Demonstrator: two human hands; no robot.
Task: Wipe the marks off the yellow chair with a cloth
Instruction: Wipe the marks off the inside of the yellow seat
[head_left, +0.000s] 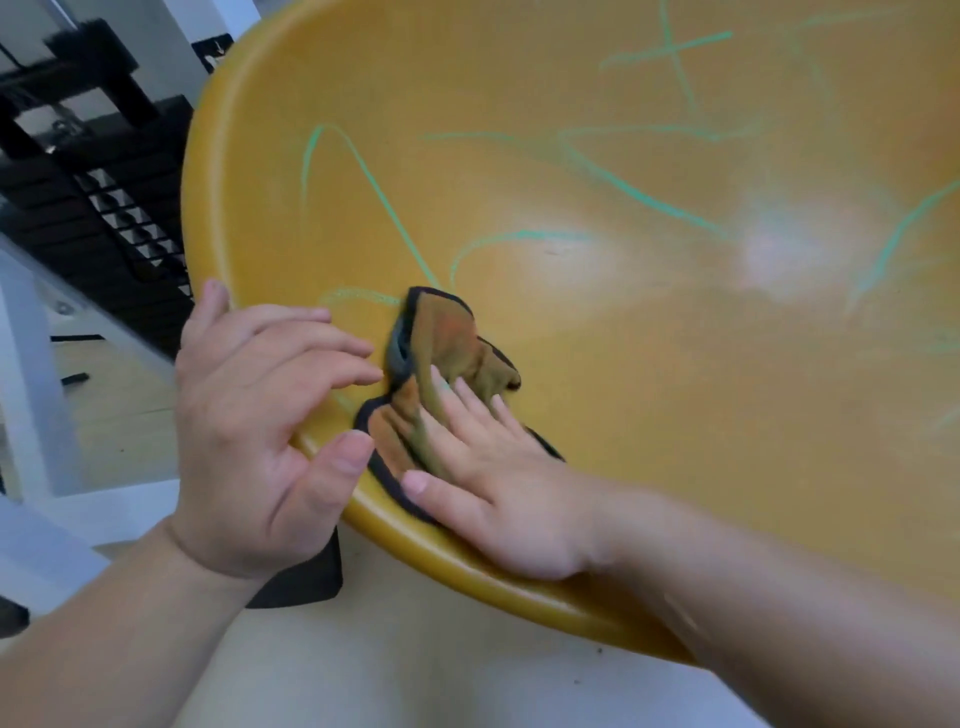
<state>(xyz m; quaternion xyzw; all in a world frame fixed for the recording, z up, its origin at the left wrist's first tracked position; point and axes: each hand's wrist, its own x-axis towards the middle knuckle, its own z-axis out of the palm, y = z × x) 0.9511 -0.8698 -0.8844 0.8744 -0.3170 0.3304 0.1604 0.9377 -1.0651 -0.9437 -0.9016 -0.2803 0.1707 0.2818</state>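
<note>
The yellow chair seat (649, 364) fills most of the view, tilted, with several green chalk-like marks (639, 195) across it. A crumpled orange-brown cloth with a dark border (447, 332) lies on the seat near its left front rim. My right hand (498, 483) lies flat on the cloth with straight fingers, pressing it against the seat. My left hand (260, 415) grips the seat's left rim, thumb on the rim's near side and fingers resting over its top, just left of the cloth.
A black slatted piece of furniture (104, 208) stands to the left behind the chair. White frame legs (31, 374) and a pale wood floor (119, 395) lie lower left. A dark chair base part (306, 577) shows under the seat.
</note>
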